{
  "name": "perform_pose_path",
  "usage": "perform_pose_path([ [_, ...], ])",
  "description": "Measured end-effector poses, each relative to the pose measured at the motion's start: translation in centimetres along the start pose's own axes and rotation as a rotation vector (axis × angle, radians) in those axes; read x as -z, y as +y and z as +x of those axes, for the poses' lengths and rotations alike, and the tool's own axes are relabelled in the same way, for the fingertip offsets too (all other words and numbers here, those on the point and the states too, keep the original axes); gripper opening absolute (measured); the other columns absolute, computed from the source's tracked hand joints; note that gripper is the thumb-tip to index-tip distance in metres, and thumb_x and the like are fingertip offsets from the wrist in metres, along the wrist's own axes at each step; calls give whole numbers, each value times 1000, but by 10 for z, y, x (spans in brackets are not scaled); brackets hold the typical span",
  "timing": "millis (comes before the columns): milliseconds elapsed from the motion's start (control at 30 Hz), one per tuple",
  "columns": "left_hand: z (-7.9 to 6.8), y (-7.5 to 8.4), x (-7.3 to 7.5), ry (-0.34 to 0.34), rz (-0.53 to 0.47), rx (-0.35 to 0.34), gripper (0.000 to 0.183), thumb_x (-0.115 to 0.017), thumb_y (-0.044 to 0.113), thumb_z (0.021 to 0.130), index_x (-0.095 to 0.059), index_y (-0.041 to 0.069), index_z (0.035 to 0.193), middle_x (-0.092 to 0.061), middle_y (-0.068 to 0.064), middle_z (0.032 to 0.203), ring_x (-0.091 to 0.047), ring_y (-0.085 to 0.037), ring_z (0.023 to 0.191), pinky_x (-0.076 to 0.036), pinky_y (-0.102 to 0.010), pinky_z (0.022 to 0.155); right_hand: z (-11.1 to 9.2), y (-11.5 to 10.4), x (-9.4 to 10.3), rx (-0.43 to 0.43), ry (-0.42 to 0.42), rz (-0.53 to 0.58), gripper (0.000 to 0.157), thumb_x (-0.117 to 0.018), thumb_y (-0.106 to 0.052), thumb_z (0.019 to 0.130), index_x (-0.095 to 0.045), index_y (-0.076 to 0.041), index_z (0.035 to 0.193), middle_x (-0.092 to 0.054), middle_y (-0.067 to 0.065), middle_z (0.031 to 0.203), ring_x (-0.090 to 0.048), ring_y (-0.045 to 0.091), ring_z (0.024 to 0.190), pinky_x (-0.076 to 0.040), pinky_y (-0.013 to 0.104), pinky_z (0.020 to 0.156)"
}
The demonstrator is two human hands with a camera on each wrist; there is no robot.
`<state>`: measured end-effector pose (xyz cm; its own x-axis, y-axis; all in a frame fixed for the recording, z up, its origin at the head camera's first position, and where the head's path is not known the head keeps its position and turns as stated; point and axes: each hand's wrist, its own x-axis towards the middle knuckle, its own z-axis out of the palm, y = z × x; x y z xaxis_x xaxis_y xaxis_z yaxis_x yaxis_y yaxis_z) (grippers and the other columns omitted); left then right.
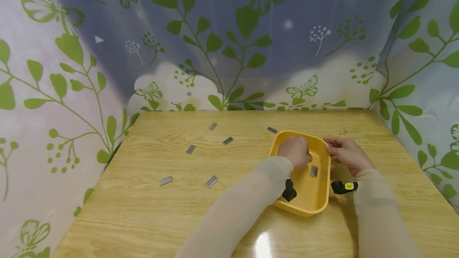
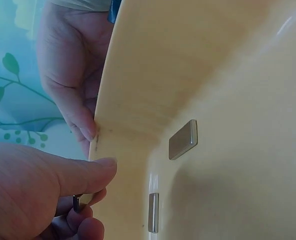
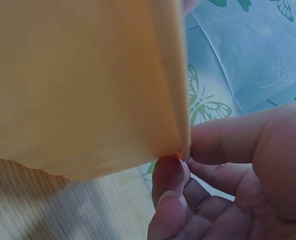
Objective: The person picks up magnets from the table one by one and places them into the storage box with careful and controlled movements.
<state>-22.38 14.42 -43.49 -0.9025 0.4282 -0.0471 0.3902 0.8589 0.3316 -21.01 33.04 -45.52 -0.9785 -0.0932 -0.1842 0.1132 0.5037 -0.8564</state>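
A yellow plastic bin (image 1: 301,211) stands on the right part of the table. Inside it, my left hand (image 1: 295,151) pinches a small metal block (image 2: 76,203), mostly hidden by the fingers. One flat rectangular metal block (image 2: 182,141) lies on the bin's floor, and another metal block (image 2: 153,213) lies by the edge where the floor meets the wall. My right hand (image 1: 346,155) grips the bin's far right corner. In the right wrist view, its thumb and fingers (image 3: 169,175) pinch the rim there.
Several similar metal blocks lie scattered on the wooden table (image 1: 125,210), including one block (image 1: 211,181) left of the bin and one block (image 1: 272,130) just beyond its far left corner. A patterned curtain (image 1: 201,59) surrounds the table's back and sides.
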Motion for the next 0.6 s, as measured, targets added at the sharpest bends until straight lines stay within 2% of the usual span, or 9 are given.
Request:
perform_pose_path([
  [100,3,0,-2,-8,7,6,13,-73,34,86,-71,24,79,-60,15,72,-52,-3,61,-43,-20,55,0,0,0,-2,-3,-2,51,-48,-19,101,-35,6,144,-46,22,125,-50,19,96,-48,34,77],
  [300,5,-1,-7,-22,35,24,14,-73,37,85,-70,24,89,-61,15,80,-52,-2,65,-44,-19,59,0,-1,0,0,-7,-18,51,-47,-19,102,-34,7,144,-46,24,128,-51,21,98,-48,35,78],
  [600,6,-8,-15,-27,65,33,22,-71,35,87,-58,21,76,-52,10,72,-50,-7,62,-42,-21,56,2,1,1,21,-19,-23,51,-46,-19,102,-33,8,143,-47,24,128,-52,18,96,-48,35,76],
])
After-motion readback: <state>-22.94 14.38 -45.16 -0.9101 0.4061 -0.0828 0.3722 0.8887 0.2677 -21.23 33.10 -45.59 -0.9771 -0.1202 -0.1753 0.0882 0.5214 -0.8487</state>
